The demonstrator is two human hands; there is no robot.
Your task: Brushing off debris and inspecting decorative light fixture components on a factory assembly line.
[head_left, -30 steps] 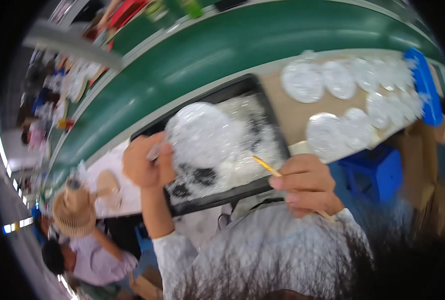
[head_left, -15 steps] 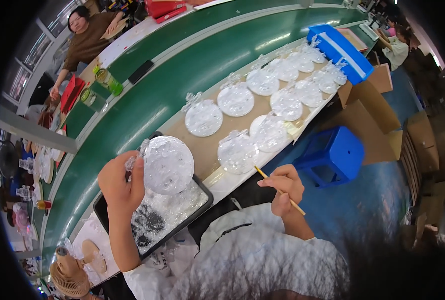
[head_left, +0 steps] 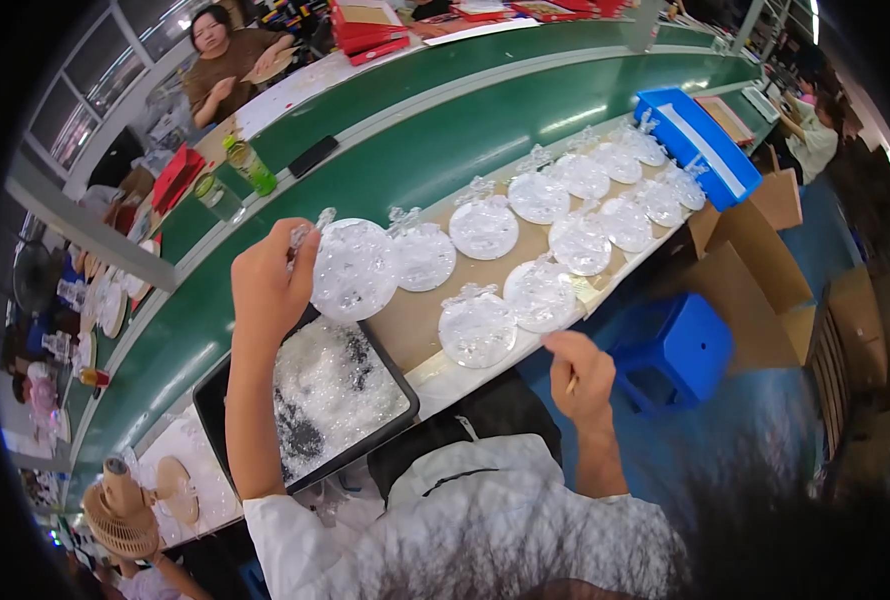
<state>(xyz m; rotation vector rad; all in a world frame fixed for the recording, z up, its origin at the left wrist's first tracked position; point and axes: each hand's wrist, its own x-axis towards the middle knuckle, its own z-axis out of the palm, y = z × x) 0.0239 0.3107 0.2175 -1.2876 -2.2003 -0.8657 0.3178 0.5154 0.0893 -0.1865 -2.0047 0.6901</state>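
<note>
My left hand (head_left: 273,275) grips a round white disc (head_left: 355,272), coated in glittery flakes, by the clear ornament on its edge. The disc is held up beyond the far corner of a black tray (head_left: 412,405), which contains loose clear-white flakes (head_left: 350,385). My right hand (head_left: 583,378) is closed around a thin wooden stick (head_left: 571,384), mostly hidden by the fingers. Nearest to that hand lie two similar glittery discs (head_left: 540,297) on the board's near edge. Several more, such as one disc (head_left: 484,229), lie in two rows on brown cardboard (head_left: 405,330).
A blue bin (head_left: 700,145) stands at the rows' far end. Beyond the board runs a green conveyor belt (head_left: 265,265) with a dark phone-like slab (head_left: 314,156) and bottles (head_left: 250,165). A blue stool (head_left: 690,350) and open cartons (head_left: 750,270) are at right; a tan fan (head_left: 123,510) sits lower left.
My left hand has carried the disc away from above the tray toward the row's near end. The right hand has turned, hiding most of the stick. The whole view has shifted slightly.
</note>
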